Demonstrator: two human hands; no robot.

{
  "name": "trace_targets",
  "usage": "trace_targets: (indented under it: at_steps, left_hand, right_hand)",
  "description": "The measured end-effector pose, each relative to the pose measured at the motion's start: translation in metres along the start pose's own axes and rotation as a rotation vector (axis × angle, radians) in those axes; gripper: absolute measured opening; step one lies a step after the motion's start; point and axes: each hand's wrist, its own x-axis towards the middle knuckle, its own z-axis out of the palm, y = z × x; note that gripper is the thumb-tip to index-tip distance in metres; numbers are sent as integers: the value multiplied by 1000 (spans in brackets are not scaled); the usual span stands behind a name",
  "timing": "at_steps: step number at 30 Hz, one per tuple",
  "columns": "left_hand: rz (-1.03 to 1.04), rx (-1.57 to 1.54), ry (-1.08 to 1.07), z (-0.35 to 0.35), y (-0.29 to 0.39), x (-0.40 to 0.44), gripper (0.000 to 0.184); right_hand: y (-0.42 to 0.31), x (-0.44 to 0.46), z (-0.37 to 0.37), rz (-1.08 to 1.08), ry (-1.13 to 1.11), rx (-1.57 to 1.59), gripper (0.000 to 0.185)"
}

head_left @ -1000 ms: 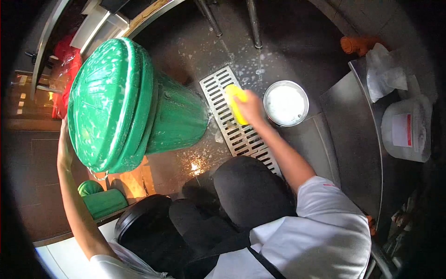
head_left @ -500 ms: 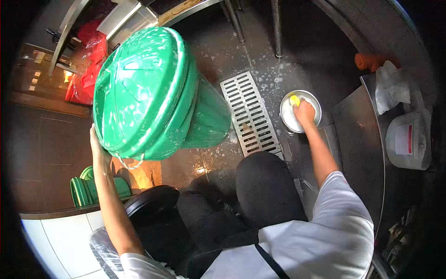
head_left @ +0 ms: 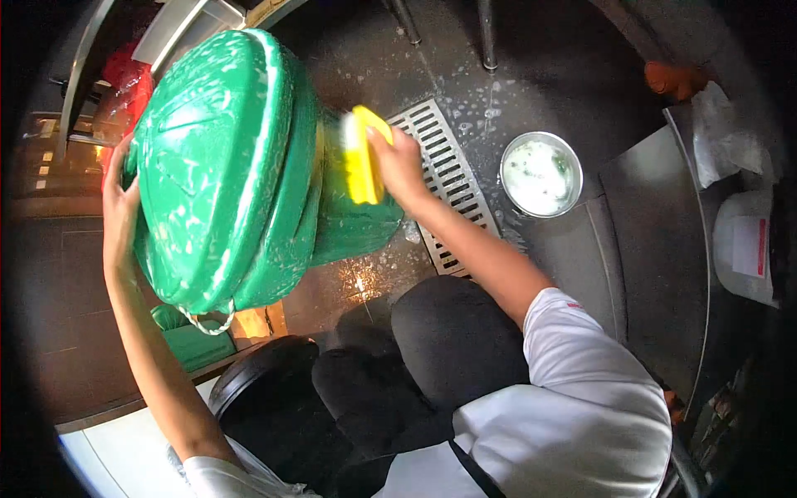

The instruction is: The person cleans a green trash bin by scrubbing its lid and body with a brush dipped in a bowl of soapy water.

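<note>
A large green plastic bin [head_left: 357,224] is tilted on its side, its soapy lid [head_left: 207,166] toward the upper left. My left hand [head_left: 122,199] grips the lid's outer edge, some fingers hidden behind it. My right hand [head_left: 398,166] holds a yellow scrub brush [head_left: 362,158] against or close to the bin's side wall; the brush is blurred, so contact is hard to tell. A white rope handle [head_left: 209,325] hangs from the rim. To the right, a round metal bowl [head_left: 541,176] contains foamy water.
A slotted metal drain cover [head_left: 455,192] is set in the wet, sudsy dark floor. Metal legs [head_left: 487,37] stand at the back. On the right are a counter edge [head_left: 693,199], a plastic bag [head_left: 726,141] and a labelled clear container [head_left: 747,253]. Another green item [head_left: 195,342] lies lower left.
My right hand has left the bowl and moved left to the bin with the brush. My left hand has shifted up along the lid's edge, and the bin appears turned slightly.
</note>
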Motion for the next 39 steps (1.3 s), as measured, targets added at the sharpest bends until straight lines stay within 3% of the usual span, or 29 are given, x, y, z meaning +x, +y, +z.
trace_targets:
  at_steps: [2,4,6,8,10,13,15,16,17,18,19,22,24,26,28,30,33,34,36,38,39]
  left_hand:
    - [-103,-143,53,3,4,-4,51]
    - [-98,-92,43,0,-2,-3,50]
    - [-107,-120,48,-4,-10,2,49]
    - [-153,-221,62,-6,-23,1,49]
    - [-142,-141,30,-10,-22,-1,50]
    - [-208,-283,11,-11,-23,-3,48]
    - [-150,-221,53,-8,-26,-5,48]
    - [-115,-191,77,-9,-24,-3,48]
    - [-153,-226,58,-4,-12,-4,43]
    - [-152,-206,56,-11,-25,-2,44]
    - [-120,-192,69,-7,-26,-2,44]
    - [-119,-170,72,-2,-10,-5,44]
    - [-117,-175,33,-8,-19,-3,43]
    - [-141,-208,46,-6,-18,-4,42]
    - [-162,-208,70,-12,-15,-7,42]
    - [-176,-199,87,-11,-15,-5,42]
    - [-171,-161,86,-8,-11,-9,43]
    - [-156,-137,96,-8,-7,-11,44]
    - [-156,-175,92,-9,-11,-13,43]
    - [-128,-210,92,-12,-16,-8,42]
    - [-118,-219,89,-15,-21,-8,42]
  right_hand:
    - [136,18,-15,327,50,79,36]
    - [145,19,-40,455,103,-577,34]
    - [110,16,-37,474,104,-89,33]
    - [80,27,-9,155,-24,-155,33]
    - [-14,23,11,-45,-84,162,39]
    - [-14,39,15,-144,-31,-55,41]
    - [57,32,0,123,-49,116,39]
    - [65,17,-18,313,-20,10,34]
    - [162,26,-32,296,31,-182,35]
    - [189,25,-49,414,33,-668,36]
    - [214,24,-53,571,96,-719,41]
    - [169,31,-16,270,80,-473,45]
    - [40,27,8,165,-90,221,42]
    - [-39,31,30,-69,-195,109,27]
    - [-59,43,42,-73,-100,334,39]
    - [-13,49,40,-64,-69,178,35]
    - [140,39,11,278,-51,353,30]
    - [166,29,-16,292,-9,21,32]
    - [253,17,-51,537,73,-512,41]
    - [232,-1,-46,537,218,-597,46]
    - [228,4,-40,393,101,-506,43]
